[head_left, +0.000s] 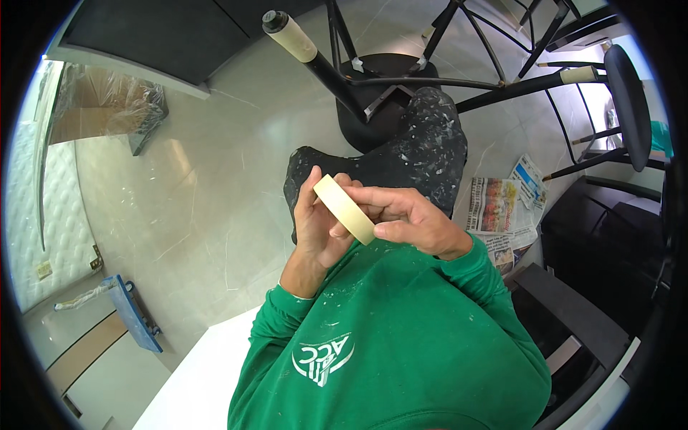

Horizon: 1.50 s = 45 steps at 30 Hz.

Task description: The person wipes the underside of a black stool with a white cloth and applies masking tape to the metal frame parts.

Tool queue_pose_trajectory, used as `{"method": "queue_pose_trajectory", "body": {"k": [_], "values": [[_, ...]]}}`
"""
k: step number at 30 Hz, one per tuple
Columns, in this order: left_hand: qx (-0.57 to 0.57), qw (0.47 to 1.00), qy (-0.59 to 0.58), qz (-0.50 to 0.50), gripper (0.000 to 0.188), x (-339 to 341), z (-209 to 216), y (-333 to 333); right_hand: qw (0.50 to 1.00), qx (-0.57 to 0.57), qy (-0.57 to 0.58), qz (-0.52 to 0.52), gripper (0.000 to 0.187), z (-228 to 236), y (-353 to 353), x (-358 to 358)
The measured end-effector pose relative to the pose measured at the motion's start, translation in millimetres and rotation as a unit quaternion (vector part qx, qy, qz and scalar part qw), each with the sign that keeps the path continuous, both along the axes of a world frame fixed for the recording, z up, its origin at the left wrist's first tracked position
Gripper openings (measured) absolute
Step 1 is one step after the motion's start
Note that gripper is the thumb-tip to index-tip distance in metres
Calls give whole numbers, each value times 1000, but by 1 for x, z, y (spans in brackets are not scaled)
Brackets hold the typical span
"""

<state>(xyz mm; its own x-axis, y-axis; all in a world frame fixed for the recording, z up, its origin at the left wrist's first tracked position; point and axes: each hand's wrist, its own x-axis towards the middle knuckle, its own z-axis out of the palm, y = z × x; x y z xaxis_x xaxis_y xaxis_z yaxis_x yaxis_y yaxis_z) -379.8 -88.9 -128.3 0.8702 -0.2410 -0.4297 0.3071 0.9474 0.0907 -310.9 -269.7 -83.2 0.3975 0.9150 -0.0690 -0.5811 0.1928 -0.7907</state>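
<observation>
A roll of pale yellow masking tape point(345, 210) is held on edge in front of my chest, tilted down to the right. My left hand point(315, 229) closes round its left side, with the fingers partly hidden behind the roll. From the right, my right hand point(416, 221) grips the roll, thumb at the lower end and forefinger near the upper rim. Below the hands are my dark, paint-spattered trousers point(430, 143). Just beyond my knees lies an upturned black chair point(355, 132); one raised leg point(292, 37) is wrapped in pale tape near its tip.
Another black chair point(629, 107) with tape on a leg lies at the right. Newspapers point(494, 204) are spread on the tiled floor point(208, 179). A plastic-wrapped cardboard box point(107, 104), a white mattress point(50, 215) and a blue wheeled dolly point(134, 315) are on the left.
</observation>
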Motion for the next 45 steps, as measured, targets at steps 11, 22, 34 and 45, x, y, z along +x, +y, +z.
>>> {"method": "queue_pose_trajectory", "body": {"k": [11,22,34,45], "values": [[44,994,99,10,48,-3,-3,-7,997,-29,-8,-74,53,-3,5,-1],[370,924,-91,-13,51,-6,3,14,993,-70,2,-92,48,-1,13,4],[750,626,-200,70,43,-31,-42,-37,933,-91,209,-277,65,-62,17,-15],[725,649,-227,-34,37,-25,-44,-25,889,-279,-342,-127,54,-63,-21,12]]}}
